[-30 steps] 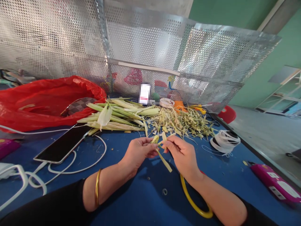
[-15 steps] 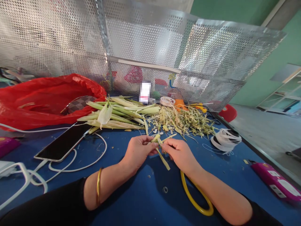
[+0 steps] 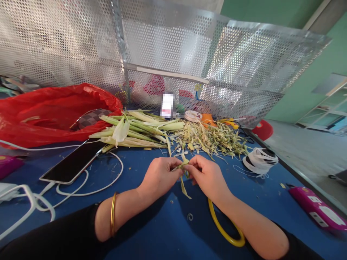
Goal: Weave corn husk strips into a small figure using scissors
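My left hand (image 3: 160, 178) and my right hand (image 3: 207, 179) meet over the blue table, fingertips pinching thin pale-green corn husk strips (image 3: 185, 189). The strips cross or fold between the two hands; one end hangs down towards me and another points away. Whether they are knotted is hidden by my fingers. Just beyond lie long corn husks (image 3: 142, 131), and right of them a heap of small, folded or knotted husk pieces (image 3: 222, 139). A yellow ring-shaped tube (image 3: 226, 234) lies beside my right forearm.
A red plastic bag (image 3: 54, 94) stands at the left. In front of it lies a phone (image 3: 73, 162) on a white cable. White thread (image 3: 260, 160) and a magenta device (image 3: 317, 207) are at the right. A perforated metal screen (image 3: 165, 43) closes the back.
The husk piece between my hands has been turned or folded over, and its hanging end has swung slightly left. My fingers have drawn closer together. The things on the table stay put.
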Available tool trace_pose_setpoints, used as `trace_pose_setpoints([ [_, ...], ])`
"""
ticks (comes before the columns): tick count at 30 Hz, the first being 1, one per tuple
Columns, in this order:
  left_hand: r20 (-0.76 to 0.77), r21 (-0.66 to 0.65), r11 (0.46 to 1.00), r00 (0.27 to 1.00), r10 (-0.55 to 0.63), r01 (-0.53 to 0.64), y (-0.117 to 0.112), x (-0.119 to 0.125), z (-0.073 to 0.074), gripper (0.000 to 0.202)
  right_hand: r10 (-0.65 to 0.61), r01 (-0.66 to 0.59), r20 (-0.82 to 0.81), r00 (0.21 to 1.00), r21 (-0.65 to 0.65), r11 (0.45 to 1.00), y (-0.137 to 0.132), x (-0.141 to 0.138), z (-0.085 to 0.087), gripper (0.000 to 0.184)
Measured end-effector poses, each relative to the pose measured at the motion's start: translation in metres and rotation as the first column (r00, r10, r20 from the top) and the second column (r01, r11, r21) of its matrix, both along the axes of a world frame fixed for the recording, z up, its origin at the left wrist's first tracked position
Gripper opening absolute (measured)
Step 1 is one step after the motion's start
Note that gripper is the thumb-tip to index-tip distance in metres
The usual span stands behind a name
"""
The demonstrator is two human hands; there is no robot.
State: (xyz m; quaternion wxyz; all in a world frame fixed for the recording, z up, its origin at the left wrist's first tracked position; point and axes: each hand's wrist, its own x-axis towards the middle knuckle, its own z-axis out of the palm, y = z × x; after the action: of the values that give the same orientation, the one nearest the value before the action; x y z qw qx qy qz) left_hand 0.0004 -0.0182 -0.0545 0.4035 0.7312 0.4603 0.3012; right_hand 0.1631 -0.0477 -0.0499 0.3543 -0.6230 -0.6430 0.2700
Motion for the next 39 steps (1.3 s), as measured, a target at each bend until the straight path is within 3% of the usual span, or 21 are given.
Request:
trace_pose_setpoints([
  [4,-0.005,-0.016,0.996,0.996,-0.085,0.085,-0.001,0.000,0.002,0.022,-0.018,-0.011,-0.257,0.966,-0.111,0.994,0.002,0.000,0.004,0.022],
  [8,0.052,-0.163,0.975,0.988,-0.146,0.153,-0.001,0.002,0.002,0.019,0.038,-0.099,-0.315,0.948,-0.182,0.978,0.004,0.006,0.010,0.023],
  [12,0.175,-0.383,0.878,0.956,-0.235,0.286,-0.002,0.004,0.003,0.017,0.000,-0.043,-0.391,0.921,-0.101,0.994,0.008,0.010,0.009,0.023],
  [17,0.288,-0.445,0.797,0.908,-0.303,0.407,-0.002,0.004,0.007,0.019,-0.116,0.058,-0.590,0.799,-0.116,0.991,0.013,0.011,0.004,0.027],
  [21,0.316,-0.514,0.778,0.923,-0.221,0.362,-0.002,0.004,0.008,0.028,-0.114,0.102,-0.579,0.808,-0.054,0.993,0.013,0.011,0.005,0.025],
  [28,0.143,-0.530,0.817,0.974,-0.177,0.226,-0.009,0.008,0.001,0.034,-0.049,-0.012,-0.526,0.849,-0.111,0.994,0.007,0.004,0.008,0.020],
  [33,0.078,-0.525,0.828,0.979,-0.187,0.200,-0.011,0.008,0.001,0.033,0.035,-0.046,-0.509,0.860,-0.009,0.999,0.002,-0.001,0.010,0.018],
  [39,0.191,-0.568,0.800,0.977,-0.099,0.192,-0.012,0.010,0.010,0.030,0.127,-0.080,-0.356,0.926,0.144,0.986,0.000,0.001,0.011,0.016],
])
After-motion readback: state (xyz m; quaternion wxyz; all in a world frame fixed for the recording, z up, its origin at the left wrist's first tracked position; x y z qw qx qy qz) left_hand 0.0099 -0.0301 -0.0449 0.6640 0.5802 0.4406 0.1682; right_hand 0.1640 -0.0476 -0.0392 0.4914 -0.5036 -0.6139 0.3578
